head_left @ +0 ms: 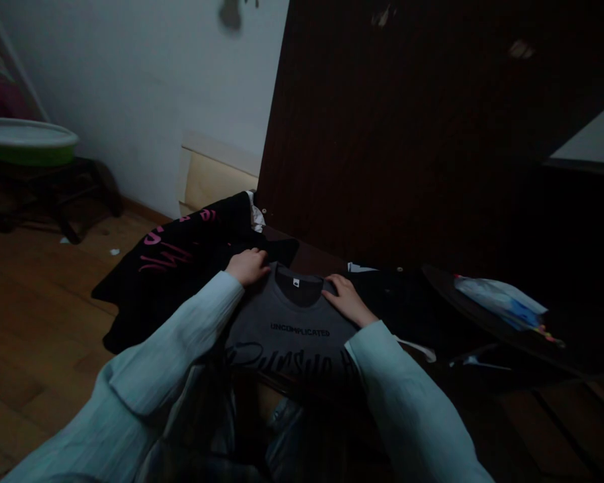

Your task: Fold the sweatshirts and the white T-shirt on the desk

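A grey T-shirt (302,315) lies spread in front of me, its collar away from me and its lower part hanging toward my lap. Dark lettering runs across its chest, and a small white label shows inside the neck. My left hand (248,266) is closed on the shirt's shoulder left of the collar, fingers curled. On the other side of the collar, my right hand (351,300) pinches the opposite shoulder between thumb and fingers. Beside my left hand lies a black garment (181,268) with pink lettering, draped over the left edge.
A dark wooden panel (407,134) rises behind the shirt. To the right are dark cloth (397,302) and a plastic packet (500,302) on a dark round surface. A green-rimmed basin (35,154) rests on a low stool (50,188) at left, above the wooden floor (35,295).
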Action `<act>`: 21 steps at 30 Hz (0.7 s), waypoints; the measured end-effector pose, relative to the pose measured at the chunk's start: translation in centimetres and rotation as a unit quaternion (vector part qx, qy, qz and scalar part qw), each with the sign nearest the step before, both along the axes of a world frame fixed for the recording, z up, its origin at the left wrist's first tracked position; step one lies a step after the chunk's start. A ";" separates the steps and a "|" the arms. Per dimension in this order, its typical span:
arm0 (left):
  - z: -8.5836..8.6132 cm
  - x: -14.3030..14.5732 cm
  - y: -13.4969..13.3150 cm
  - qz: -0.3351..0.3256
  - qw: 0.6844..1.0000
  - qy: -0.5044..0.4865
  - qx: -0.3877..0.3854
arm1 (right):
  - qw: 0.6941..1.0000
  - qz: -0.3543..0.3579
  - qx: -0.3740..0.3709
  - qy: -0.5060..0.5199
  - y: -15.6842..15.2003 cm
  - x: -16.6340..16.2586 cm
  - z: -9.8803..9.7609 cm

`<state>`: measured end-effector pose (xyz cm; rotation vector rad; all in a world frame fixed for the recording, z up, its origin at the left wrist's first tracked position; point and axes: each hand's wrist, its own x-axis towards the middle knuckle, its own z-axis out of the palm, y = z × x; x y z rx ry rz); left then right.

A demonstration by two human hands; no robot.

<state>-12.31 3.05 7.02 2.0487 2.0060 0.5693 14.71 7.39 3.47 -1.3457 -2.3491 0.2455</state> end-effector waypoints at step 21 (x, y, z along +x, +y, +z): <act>-5.6 -4.4 4.7 -0.110 0.831 -0.525 -0.147 | 0.811 -0.108 -0.206 0.537 2.7 1.6 -3.4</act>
